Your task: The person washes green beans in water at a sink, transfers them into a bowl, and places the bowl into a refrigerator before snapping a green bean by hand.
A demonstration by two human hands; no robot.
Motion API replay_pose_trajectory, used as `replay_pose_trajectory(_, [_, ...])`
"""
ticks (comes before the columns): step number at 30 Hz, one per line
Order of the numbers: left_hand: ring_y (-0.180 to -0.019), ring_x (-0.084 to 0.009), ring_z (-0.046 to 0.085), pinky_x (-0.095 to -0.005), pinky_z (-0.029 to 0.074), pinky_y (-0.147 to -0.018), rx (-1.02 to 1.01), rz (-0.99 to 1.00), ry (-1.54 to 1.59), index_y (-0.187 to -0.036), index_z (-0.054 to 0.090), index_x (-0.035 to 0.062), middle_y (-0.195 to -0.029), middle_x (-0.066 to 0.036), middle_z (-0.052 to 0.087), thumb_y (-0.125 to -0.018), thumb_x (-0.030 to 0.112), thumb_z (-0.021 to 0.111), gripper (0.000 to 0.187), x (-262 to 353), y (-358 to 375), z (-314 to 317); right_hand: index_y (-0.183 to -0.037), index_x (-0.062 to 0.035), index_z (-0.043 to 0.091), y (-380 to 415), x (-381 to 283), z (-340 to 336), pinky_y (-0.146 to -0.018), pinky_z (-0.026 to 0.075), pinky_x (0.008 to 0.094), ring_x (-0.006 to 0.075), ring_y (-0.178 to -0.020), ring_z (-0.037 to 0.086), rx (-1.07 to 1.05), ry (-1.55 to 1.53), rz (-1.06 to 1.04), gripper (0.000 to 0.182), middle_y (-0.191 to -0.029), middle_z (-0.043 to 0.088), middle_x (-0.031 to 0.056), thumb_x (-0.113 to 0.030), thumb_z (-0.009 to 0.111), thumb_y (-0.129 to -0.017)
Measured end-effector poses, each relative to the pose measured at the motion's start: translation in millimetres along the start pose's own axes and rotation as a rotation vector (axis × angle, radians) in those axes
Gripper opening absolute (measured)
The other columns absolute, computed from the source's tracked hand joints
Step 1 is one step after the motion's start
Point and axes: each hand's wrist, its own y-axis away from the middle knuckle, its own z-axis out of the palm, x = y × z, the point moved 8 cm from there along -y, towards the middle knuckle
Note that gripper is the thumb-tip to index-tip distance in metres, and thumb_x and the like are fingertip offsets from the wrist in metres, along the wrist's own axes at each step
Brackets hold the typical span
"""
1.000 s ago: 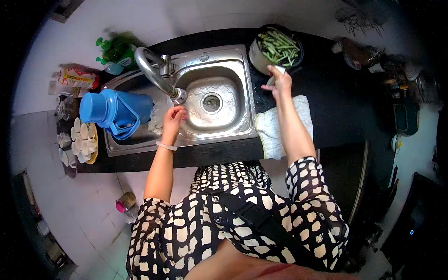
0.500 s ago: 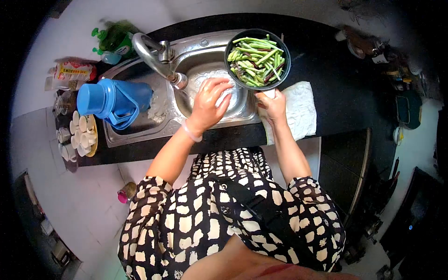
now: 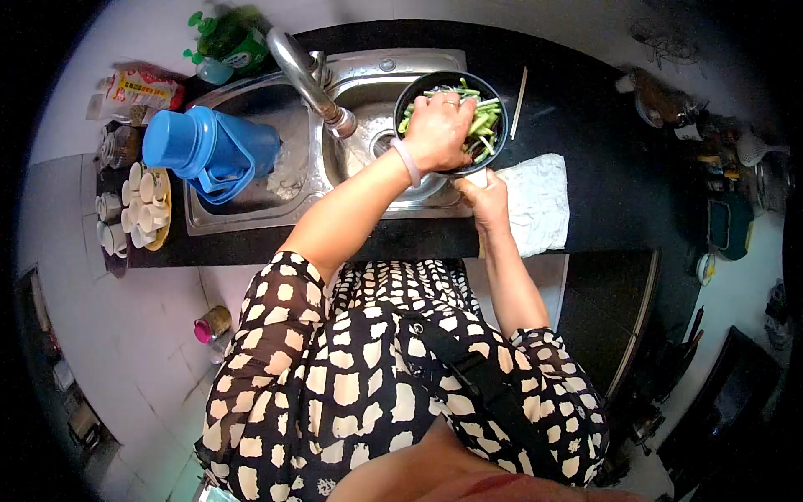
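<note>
One pan of green beans held over one sink.
The right hand (image 3: 488,199) has its grip closed on the handle of the black pan (image 3: 498,109) above the sink (image 3: 418,63). The left hand (image 3: 437,130) presses, fingers curled, onto the cut beans (image 3: 485,117). One tap (image 3: 311,79), one blue flask (image 3: 205,151), one white cloth (image 3: 535,201) on the bench (image 3: 602,151).

A dark round bowl (image 3: 497,113) is sitting over the sink basin, holding cut green beans (image 3: 483,117) piled inside.
</note>
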Motion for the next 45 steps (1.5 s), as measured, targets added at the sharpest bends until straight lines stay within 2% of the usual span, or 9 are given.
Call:
replay_pose_trajectory(2, [-0.108,-0.0324,0.045,-0.0461,0.037,-0.083,-0.025,-0.011,0.007,-0.118,0.049,0.0096,-0.118,-0.016,0.048,-0.053,0.032,0.077,0.074,5.7,6.1,5.1,-0.082,-0.0002,0.06,-1.3,3.0,-0.3,-0.055,0.042,0.0229,0.0079,-0.06,0.051,-0.032,-0.018,0.027,0.021,-0.073,0.06,0.0005,-0.005,0.069,-0.064])
replay_pose_trajectory(7, [-0.116,-0.0349,0.04,-0.0466,0.033,-0.093,0.273,0.009,-0.045,-0.128,0.039,0.0099,-0.124,-0.018,0.044,-0.05,0.042,0.077,0.092,-15.2,13.1,-11.6,-0.084,-0.0005,0.061,-4.8,-1.2,4.0,-0.058,0.043,0.023,0.0084,-0.063,0.052,-0.069,0.014,0.035,0.023,-0.075,0.06,0.0008,-0.006,0.07,-0.064])
replay_pose_trajectory(10, [-0.104,-0.0363,0.05,-0.0452,0.037,-0.088,0.065,-0.141,0.025,-0.13,0.034,0.0056,-0.116,-0.022,0.049,-0.048,0.051,0.074,0.103,-33.6,4.9,7.2,-0.087,-0.0009,0.061,-6.8,-7.4,12.5,-0.06,0.043,0.0234,0.0085,-0.065,0.053,-0.088,0.053,0.03,0.025,-0.077,0.061,0.0009,-0.006,0.07,-0.064])
replay_pose_trajectory(15, [-0.111,-0.0386,0.046,-0.0469,0.036,-0.091,0.073,-0.109,0.14,-0.135,0.026,0.0061,-0.12,-0.027,0.045,-0.05,0.059,0.071,0.11,-34.1,15.0,-1.6,-0.08,-0.0052,0.057,-8.2,-9.9,7.6,-0.039,0.032,0.0199,0.0048,-0.045,0.043,-0.118,0.056,0.037,0.019,-0.061,0.053,-0.0027,-0.005,0.069,-0.066])
replay_pose_trajectory(17, [-0.116,-0.0395,0.041,-0.0476,0.032,-0.096,0.188,-0.197,0.271,-0.135,0.024,0.0028,-0.124,-0.027,0.042,-0.052,0.064,0.069,0.112,-46.0,14.5,0.8,-0.081,-0.0057,0.058,-9.5,-19.6,6.2,-0.04,0.032,0.0194,0.0042,-0.046,0.043,-0.129,0.083,0.021,0.019,-0.062,0.054,-0.0034,-0.006,0.07,-0.066])
replay_pose_trajectory(20, [-0.118,-0.0378,0.039,-0.0484,0.032,-0.096,0.259,-0.272,0.341,-0.135,0.027,0.0031,-0.13,-0.022,0.038,-0.058,0.068,0.063,0.107,-47.1,10.3,7.9,-0.09,0.0012,0.061,-8.2,-36.3,3.4,-0.064,0.045,0.0243,0.0094,-0.069,0.055,-0.136,0.268,0.049,0.026,-0.081,0.063,0.0027,-0.006,0.069,-0.067])
replay_pose_trajectory(26, [-0.118,-0.039,0.038,-0.0573,0.031,-0.091,0.264,-0.288,0.411,-0.134,0.034,0.0233,-0.139,-0.012,0.031,-0.068,0.069,0.051,0.082,-27.2,2.6,14.5,-0.091,0.0024,0.061,-12.6,-54.6,-9.1,-0.066,0.045,0.0247,0.0109,-0.071,0.057,-0.149,0.378,-0.01,0.027,-0.083,0.064,0.0047,-0.006,0.069,-0.067])
replay_pose_trajectory(35, [-0.121,-0.038,0.034,-0.0541,0.029,-0.095,0.429,-0.311,0.651,-0.135,0.031,0.0205,-0.139,-0.015,0.028,-0.073,0.068,0.046,0.08,-19.6,-2.5,23.5,-0.088,-0.0009,0.063,-22.8,-91.7,-29.3,-0.069,0.046,0.0298,0.0164,-0.073,0.061,-0.132,0.823,-0.133,0.029,-0.082,0.066,0.01,-0.019,0.07,-0.067])
replay_pose_trajectory(45, [-0.12,-0.0389,0.034,-0.0508,0.028,-0.097,0.63,-0.402,0.787,-0.135,0.029,0.0154,-0.138,-0.018,0.028,-0.075,0.069,0.042,0.082,-25.3,-2.3,39.6,-0.082,0.0005,0.062,-6.7,-139.5,1.4,-0.072,0.047,0.0392,0.0327,-0.078,0.06,-0.108,1.269,-0.289,0.032,-0.079,0.063,0.0195,-0.025,0.069,-0.064])
